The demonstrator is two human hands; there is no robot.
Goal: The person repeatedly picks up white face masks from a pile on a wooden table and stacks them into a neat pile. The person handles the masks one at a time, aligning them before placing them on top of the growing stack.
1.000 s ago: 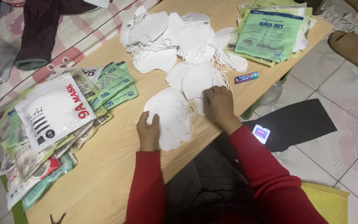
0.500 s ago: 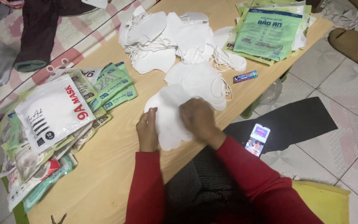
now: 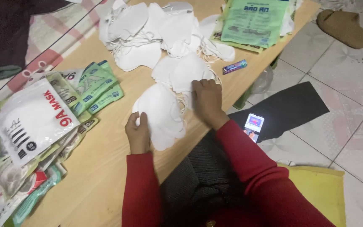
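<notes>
Handling: left hand [image 3: 138, 133] grips the near-left edge of a small stack of white masks [image 3: 160, 113], thumb over the top and fingers closed under it; right hand [image 3: 206, 101] lies palm-down on the stack's far-right side, fingers curled onto the ear loops, pressing more than clamping.
Position: the stack sits at the table's near edge, about mid-length, just in front of the person's red sleeves.
Feel (judged): very light, soft folded cloth, not fragile; layers probably slide over each other, and the thin elastic loops look apt to tangle.
Hold (judged): best pinched at the folded rim with the whole stack pressed flat, not lifted by the loops.
Table [image 3: 106, 168]: low, pale wood, carrying everything below.
Left side: packets of bagged masks [image 3: 30, 122], white and green, fanned along the table's left edge, near the stack but apart from it.
Beyond the stack: two loose masks [image 3: 177, 69] touching its far side; their loops may catch.
Far edge: big heap of loose masks [image 3: 148, 29] across the middle.
Far right corner: green printed bags [image 3: 255, 21] piled flat.
Right edge: small purple tube [image 3: 235, 66], lying alone.
Floor: lit phone [image 3: 254, 124] on a black sheet right of the table; a brown slipper [image 3: 343, 27] farther off.
</notes>
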